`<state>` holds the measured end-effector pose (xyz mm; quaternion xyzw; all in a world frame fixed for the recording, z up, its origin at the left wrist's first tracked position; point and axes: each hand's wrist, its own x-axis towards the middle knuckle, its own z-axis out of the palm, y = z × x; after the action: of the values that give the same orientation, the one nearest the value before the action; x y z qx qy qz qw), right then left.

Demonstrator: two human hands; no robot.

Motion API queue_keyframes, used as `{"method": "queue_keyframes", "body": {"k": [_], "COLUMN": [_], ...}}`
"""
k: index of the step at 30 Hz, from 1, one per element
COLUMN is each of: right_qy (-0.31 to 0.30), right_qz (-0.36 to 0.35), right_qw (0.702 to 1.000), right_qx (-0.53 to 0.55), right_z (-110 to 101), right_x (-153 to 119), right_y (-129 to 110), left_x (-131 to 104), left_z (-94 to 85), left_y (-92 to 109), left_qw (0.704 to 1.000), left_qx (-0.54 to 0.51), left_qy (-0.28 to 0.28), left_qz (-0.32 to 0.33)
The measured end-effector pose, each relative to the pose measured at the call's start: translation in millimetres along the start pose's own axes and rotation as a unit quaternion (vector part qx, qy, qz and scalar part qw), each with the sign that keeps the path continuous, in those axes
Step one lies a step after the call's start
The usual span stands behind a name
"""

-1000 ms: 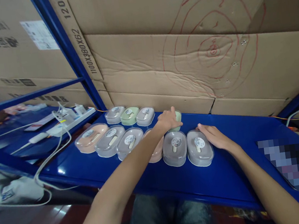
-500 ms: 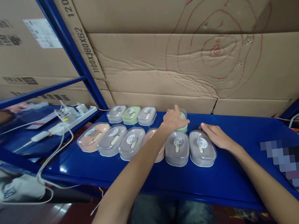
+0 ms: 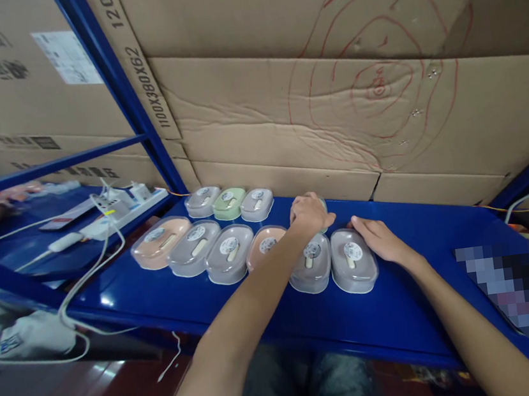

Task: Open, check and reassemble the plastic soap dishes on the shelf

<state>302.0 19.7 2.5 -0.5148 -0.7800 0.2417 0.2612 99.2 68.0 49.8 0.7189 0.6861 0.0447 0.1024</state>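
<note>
My left hand [image 3: 311, 213] is curled over a green clear-lidded plastic box [image 3: 323, 206] in the back row, covering most of it. Beside the rightmost grey lidded box [image 3: 353, 261] lies my right hand [image 3: 380, 240], its fingers stretched toward the far right corner; whether they touch the box I cannot tell. Just left of that box stands another grey lidded box [image 3: 311, 274], partly under my left wrist. My left forearm crosses in front of a peach lidded box [image 3: 263, 244]. Each box carries a round white label and a pale oblong piece on its lid.
Further left in the front row stand a grey box [image 3: 229, 257], another grey box [image 3: 193, 252] and a peach box [image 3: 159, 246]. A smaller-looking green box [image 3: 229, 203] sits behind them between two grey ones. A power strip [image 3: 124, 214] with cables and a blue post [image 3: 139, 120] are left.
My left hand has closed further over the green box, its raised finger now bent down. My right hand stays beside the grey box. The view has shifted slightly.
</note>
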Motion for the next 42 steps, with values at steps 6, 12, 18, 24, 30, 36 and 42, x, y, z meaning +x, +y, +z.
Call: {"method": "queue_keyframes", "body": {"k": [6, 12, 18, 24, 30, 36, 42], "right_qy": [-0.002, 0.008, 0.046, 0.196, 0.209, 0.176, 0.175], "right_qz": [0.000, -0.001, -0.009, -0.025, -0.050, -0.037, -0.032], "right_qw": [1.000, 1.000, 0.999, 0.979, 0.938, 0.904, 0.895], "right_qx": [-0.002, -0.001, -0.011, 0.039, 0.271, 0.387, 0.408], "right_z": [-0.1, 1.1, 1.0, -4.0, -6.2, -4.0, -0.1], "right_x": [-0.3, -0.1, 1.4, 4.8, 1.0, -7.2, -10.6], "right_y": [-0.2, 1.6, 6.2, 4.3, -12.1, -32.9, -39.3], "left_x": [5.6, -1.9, -5.8, -41.7, -80.4, -82.6, -84.7], "left_z": [3.0, 3.7, -9.3, -27.6, -20.6, -7.4, 0.3], "left_y": [2.3, -1.0, -9.1, -8.9, 0.4, -6.5, -13.7], "left_qw": [0.999, 0.999, 0.998, 0.971, 0.929, 0.900, 0.885], "left_qx": [0.011, 0.005, -0.024, -0.110, -0.192, -0.216, -0.244], "left_qy": [-0.010, 0.017, 0.065, 0.194, 0.212, 0.215, 0.227], "left_qz": [-0.033, -0.033, -0.007, 0.089, 0.234, 0.313, 0.325]}}
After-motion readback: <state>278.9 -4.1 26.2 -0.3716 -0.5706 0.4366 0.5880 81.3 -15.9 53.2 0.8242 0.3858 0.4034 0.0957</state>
